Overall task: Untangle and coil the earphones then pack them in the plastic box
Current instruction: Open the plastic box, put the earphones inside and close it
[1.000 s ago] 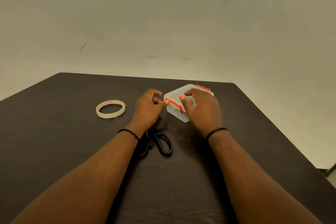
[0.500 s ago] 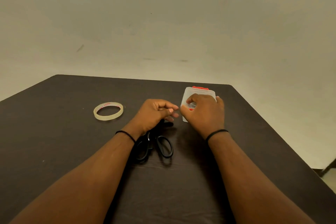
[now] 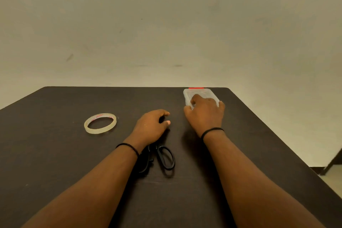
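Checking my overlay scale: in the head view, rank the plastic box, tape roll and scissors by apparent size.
1. Black-handled scissors, though partly hidden under the left wrist.
2-3. Clear plastic box with red clip and clear tape roll look alike; the box is farther and partly covered.

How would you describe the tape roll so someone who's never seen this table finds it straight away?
Start at the dark table and look to its left half, beyond the left hand. There the tape roll lies flat, apart from everything. It is a pale, translucent ring with red print inside, unlike the black scissors nearer the person.
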